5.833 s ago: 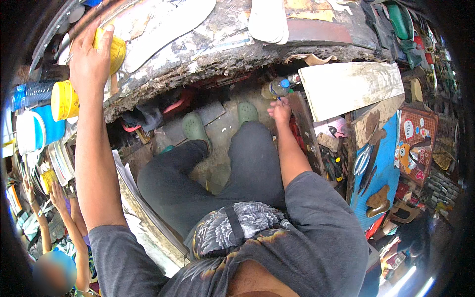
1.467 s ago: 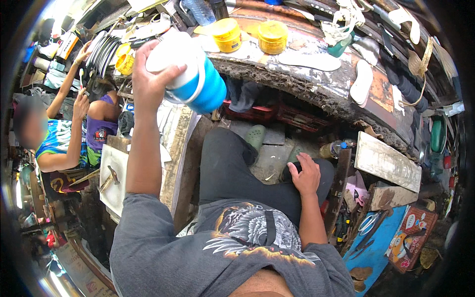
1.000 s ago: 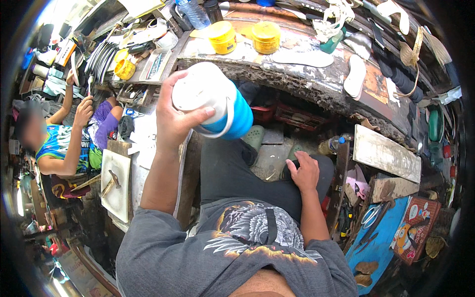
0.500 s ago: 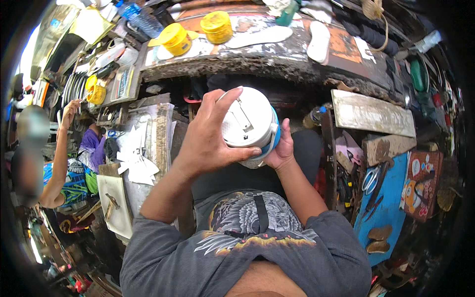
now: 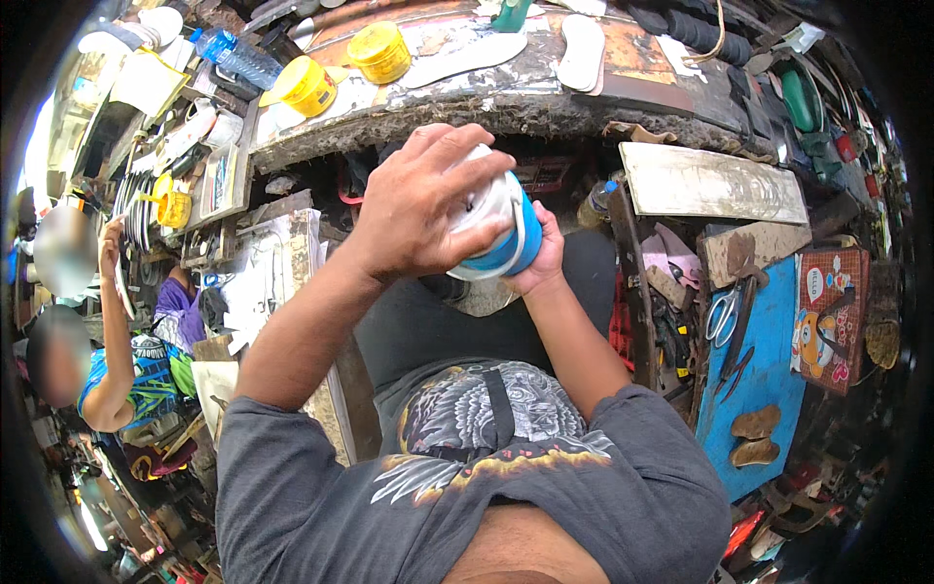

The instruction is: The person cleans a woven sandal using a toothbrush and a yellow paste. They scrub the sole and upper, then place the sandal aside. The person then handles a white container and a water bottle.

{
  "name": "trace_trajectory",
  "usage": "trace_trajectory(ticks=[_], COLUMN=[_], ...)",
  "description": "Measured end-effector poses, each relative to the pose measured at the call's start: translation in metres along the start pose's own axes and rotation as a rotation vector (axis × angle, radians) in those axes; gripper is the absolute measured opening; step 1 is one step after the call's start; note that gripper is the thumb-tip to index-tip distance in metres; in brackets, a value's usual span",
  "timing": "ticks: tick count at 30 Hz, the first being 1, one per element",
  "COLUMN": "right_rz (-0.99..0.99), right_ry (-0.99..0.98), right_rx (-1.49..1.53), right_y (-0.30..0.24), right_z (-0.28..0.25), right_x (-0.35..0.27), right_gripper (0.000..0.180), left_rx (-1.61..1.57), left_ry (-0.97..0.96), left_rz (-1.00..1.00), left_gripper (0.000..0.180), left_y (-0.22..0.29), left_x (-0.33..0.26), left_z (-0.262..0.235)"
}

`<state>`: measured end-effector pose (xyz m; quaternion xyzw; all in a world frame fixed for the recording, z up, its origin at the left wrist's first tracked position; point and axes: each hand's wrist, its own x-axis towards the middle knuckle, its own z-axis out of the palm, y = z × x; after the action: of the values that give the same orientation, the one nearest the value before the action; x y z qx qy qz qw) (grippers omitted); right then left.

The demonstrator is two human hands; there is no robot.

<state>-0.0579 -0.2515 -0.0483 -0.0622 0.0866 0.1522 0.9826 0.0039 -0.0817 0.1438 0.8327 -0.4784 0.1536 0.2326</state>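
I hold a blue jug with a white lid [image 5: 506, 238] over my lap, in front of my chest. My left hand [image 5: 423, 200] lies spread over the white lid from above, fingers wrapped around its edge. My right hand [image 5: 540, 258] cups the blue body from below and from the right. My dark trousers and grey printed shirt fill the view beneath the jug.
A worn workbench [image 5: 506, 92] runs across the top, carrying two yellow tubs [image 5: 379, 51], a water bottle [image 5: 233, 56] and white shoe soles [image 5: 584, 49]. Scissors [image 5: 722, 316] lie on a blue board at right. Two people sit at the left edge [image 5: 126, 380].
The jug came down from raised in my left hand to my lap. My right hand left my knee and took the jug's body. My left hand shifted onto the lid.
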Motion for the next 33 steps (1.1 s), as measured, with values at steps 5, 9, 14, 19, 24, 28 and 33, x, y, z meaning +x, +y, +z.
trace_trajectory(ticks=[5,9,14,19,24,28,33], right_rz=[-0.236,-0.317,-0.201,-0.149,-0.033,-0.029,-0.034], right_ry=[0.133,0.156,0.179,0.136,0.139,0.139,0.182], right_rx=[-0.079,-0.238,-0.110,-0.088,0.005,-0.015,-0.067], right_y=[-0.006,-0.003,0.002,0.001,0.000,0.004,0.008], right_z=[-0.028,-0.047,-0.071,-0.079,-0.075,-0.078,-0.089], right_x=[0.018,0.020,0.016,0.021,0.013,0.010,0.011], right_gripper=[0.054,0.055,0.057,0.059,0.056,0.055,0.055], left_rx=[0.054,0.097,0.180,0.148,-0.346,-0.086,0.221], left_ry=[0.201,0.038,-0.540,-0.469,-0.352,-0.530,-0.751], left_rz=[-0.475,-0.880,-0.998,-0.934,-0.151,-0.211,-0.864], left_gripper=[0.051,0.055,0.086,0.061,0.069,0.070,0.086], left_y=[0.007,0.000,-0.020,-0.044,-0.030,-0.020,-0.034], left_x=[-0.012,-0.014,0.000,0.003,-0.019,-0.019,-0.009], left_z=[0.046,0.057,0.033,0.007,0.011,0.012,0.010])
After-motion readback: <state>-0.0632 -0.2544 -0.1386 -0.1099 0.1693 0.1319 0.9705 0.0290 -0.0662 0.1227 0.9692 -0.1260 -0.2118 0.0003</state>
